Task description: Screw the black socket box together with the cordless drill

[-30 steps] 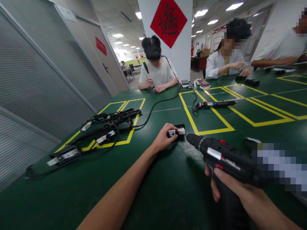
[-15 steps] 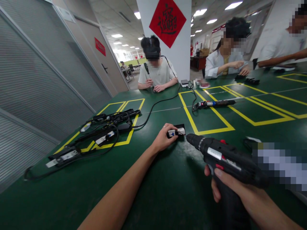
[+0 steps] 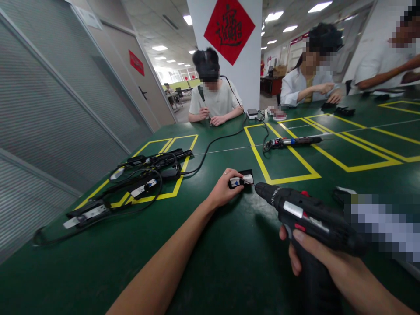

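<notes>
The left hand [image 3: 225, 188] pinches a small black-and-white part [image 3: 248, 179], steadying it on the green bench [image 3: 236, 249]; the right hand [image 3: 320, 253] grips a black-and-red power drill [image 3: 311, 214], its tip seemingly meeting the part.

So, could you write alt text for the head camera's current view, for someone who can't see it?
A right hand points a black power drill at a small black-and-white part that the left hand holds on a green table. A tangle of black cables and parts lies to the left; across the table, a person holds a dark-handled tool.
</notes>
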Demonstrator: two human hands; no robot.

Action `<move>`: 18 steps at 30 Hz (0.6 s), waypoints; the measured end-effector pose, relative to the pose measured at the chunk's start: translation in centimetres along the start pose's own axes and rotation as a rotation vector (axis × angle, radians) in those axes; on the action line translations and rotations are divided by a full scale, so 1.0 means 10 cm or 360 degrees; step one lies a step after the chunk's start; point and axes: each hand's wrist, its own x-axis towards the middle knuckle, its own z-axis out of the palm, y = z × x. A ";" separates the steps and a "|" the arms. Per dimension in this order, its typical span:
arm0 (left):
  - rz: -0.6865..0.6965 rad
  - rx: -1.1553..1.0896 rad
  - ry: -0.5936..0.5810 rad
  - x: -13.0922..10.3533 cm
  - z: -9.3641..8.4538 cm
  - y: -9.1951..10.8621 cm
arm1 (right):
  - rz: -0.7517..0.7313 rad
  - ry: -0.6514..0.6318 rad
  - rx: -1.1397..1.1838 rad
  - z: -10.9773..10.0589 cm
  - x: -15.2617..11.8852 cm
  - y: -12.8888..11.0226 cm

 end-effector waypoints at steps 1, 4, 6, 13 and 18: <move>-0.0007 0.0000 -0.0002 0.00 0.00 0.00 | -0.0004 0.0001 0.0000 0.00 0.00 0.00; -0.0024 0.0005 0.0005 0.00 0.00 0.01 | -0.0023 0.0020 -0.0011 0.00 0.00 0.01; -0.0023 0.0009 0.0010 0.00 0.00 0.01 | -0.0024 0.0031 -0.0004 0.00 -0.01 0.01; -0.0011 0.0005 0.0017 -0.01 0.00 0.02 | -0.0036 0.0055 -0.0041 0.02 -0.03 -0.03; -0.0030 0.0009 0.0008 0.00 -0.01 0.05 | -0.0022 0.0051 -0.0063 0.02 -0.03 -0.03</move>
